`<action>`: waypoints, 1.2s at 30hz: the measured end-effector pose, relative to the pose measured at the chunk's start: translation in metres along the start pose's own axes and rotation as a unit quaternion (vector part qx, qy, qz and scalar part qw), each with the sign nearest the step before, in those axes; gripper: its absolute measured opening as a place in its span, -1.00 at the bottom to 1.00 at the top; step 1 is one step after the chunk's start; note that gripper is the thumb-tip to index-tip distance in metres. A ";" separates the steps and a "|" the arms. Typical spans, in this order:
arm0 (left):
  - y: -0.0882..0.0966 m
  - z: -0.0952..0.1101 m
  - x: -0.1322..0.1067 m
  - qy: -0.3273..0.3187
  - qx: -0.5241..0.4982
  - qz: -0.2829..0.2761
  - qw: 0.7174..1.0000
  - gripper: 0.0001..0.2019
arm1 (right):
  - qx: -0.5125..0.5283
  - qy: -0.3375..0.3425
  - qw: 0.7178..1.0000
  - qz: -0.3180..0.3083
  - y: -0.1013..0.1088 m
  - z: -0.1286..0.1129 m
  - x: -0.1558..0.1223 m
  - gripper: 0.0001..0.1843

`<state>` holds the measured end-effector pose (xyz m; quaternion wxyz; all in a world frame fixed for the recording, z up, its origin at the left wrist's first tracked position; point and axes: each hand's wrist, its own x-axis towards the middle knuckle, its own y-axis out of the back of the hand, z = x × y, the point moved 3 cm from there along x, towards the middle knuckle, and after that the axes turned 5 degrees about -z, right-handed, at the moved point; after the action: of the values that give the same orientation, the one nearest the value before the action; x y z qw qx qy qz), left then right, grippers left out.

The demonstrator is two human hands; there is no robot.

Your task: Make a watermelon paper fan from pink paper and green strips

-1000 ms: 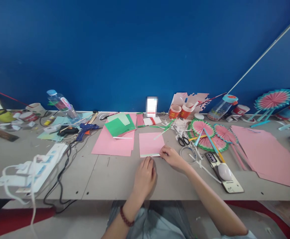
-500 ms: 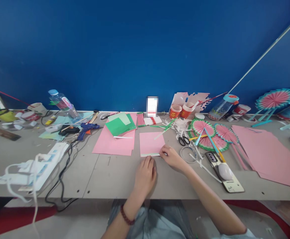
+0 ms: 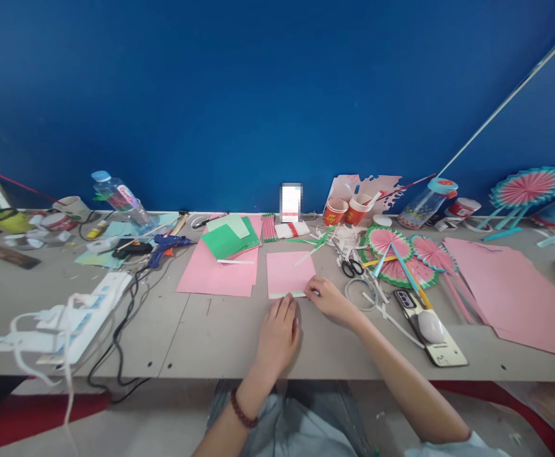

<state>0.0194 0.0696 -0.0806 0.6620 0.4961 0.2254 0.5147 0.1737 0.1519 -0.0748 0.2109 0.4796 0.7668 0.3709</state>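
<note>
A square sheet of pink paper (image 3: 284,270) lies flat on the table in front of me, with a narrow pale strip (image 3: 275,295) along its near edge. My left hand (image 3: 280,330) rests palm down, its outstretched fingertips touching that edge near the middle. At the lower right corner, my right hand (image 3: 330,298) has its thumb and fingers pinched together on the paper's edge. Whether it also grips the strip's end, I cannot tell. A loose whitish strip (image 3: 304,258) crosses the upper right of the sheet.
Green paper (image 3: 227,240) lies on larger pink sheets (image 3: 215,279) to the left. Scissors (image 3: 352,268), watermelon-patterned paper fans (image 3: 401,254) and a phone (image 3: 441,346) with a white mouse (image 3: 430,327) on it sit right. A glue gun (image 3: 165,247) and power strip (image 3: 94,314) are left.
My left fingertips have shifted slightly up onto the paper's near edge. My right hand stays pinched at the corner, and the paper lies in nearly the same place.
</note>
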 end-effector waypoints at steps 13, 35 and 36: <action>-0.001 -0.002 -0.001 0.019 0.003 -0.009 1.000 -0.62 | 0.015 0.000 1.000 -0.012 0.002 0.001 0.001 -0.77; 0.002 0.003 0.000 -0.013 0.036 -0.020 0.999 -0.62 | -0.033 -0.013 0.999 0.014 -0.002 0.000 -0.001 -0.79; 0.001 0.003 -0.001 -0.012 0.039 -0.021 0.999 -0.62 | -0.041 -0.014 0.999 0.014 -0.002 0.000 -0.001 -0.79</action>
<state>0.0209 0.0677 -0.0785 0.6553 0.5230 0.2482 0.4853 0.1729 0.1510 -0.0765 0.2356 0.4861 0.7413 0.3984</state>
